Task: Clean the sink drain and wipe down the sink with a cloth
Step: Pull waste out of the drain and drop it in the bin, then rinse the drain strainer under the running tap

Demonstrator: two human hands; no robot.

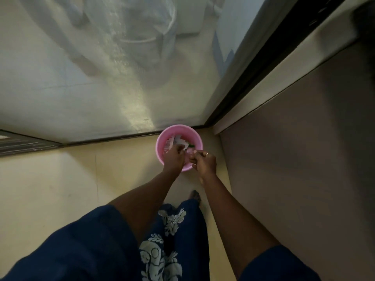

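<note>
Two hands are busy. The left hand point(174, 157) pinches a white scrap point(181, 143). The right hand point(204, 163) has curled fingers, but I cannot tell if it holds anything. Both hang over a pink bucket point(195, 135) on the floor point(60, 179). No sink, drain or cloth shows. My guess is that drain muck is being thrown out and the wiping is still to do.

We note a pale cream tiled floor point(50, 179). Ahead, a frosted glass sliding door point(60, 88) sits on a dark metal floor track point(101, 138); blurred shapes behind it, one bright streak of light down the pane. Right: a flat grey-brown wall panel point(294, 169), cream ledge point(284, 78) above.
</note>
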